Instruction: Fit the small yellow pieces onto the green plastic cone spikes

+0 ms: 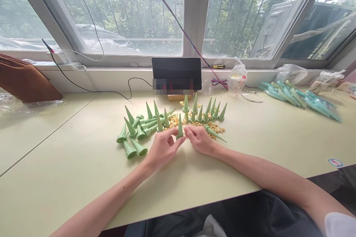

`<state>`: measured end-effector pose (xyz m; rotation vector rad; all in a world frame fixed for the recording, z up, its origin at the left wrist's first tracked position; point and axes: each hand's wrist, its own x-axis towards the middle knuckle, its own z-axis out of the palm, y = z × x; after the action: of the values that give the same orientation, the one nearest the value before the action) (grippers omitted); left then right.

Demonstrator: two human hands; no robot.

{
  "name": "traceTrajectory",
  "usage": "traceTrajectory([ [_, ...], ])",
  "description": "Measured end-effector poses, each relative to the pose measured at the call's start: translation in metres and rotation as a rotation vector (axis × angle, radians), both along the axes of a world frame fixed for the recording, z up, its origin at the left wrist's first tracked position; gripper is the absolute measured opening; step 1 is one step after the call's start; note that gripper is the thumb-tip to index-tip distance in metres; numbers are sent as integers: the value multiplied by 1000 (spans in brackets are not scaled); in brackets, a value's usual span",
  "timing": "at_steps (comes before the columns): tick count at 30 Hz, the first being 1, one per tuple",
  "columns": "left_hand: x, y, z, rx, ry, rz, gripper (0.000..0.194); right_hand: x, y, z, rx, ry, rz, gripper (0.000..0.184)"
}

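Note:
My left hand grips an upright green plastic cone spike near its base, between thumb and fingers. Close against its right side, my right hand is closed in a pinch; a small yellowish piece seems to show at the fingertips, too small to name surely. Left of my hands lies a heap of green cone spikes, some standing, some on their sides with open ends showing. More cones stand behind my right hand. Small yellow pieces are scattered among them.
A dark-screened tablet leans at the windowsill on a small stand. A black cable runs to it from the left. Teal packets lie at the right, near a plastic-bagged cup. A brown bag sits at the far left.

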<state>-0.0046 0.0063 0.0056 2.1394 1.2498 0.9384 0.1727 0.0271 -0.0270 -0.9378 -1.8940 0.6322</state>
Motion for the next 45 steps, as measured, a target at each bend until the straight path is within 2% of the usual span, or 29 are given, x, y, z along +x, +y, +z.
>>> traceTrajectory([
  [8,-2,1,-2,108,115,-55,23,1,0,-1,5,-42,-7,42],
  [20,-3,5,-7,187,73,-75,13,0,0,-2,30,-6,-4,42],
  [45,-2,1,-6,193,107,-61,17,0,-1,1,4,-61,21,38],
])
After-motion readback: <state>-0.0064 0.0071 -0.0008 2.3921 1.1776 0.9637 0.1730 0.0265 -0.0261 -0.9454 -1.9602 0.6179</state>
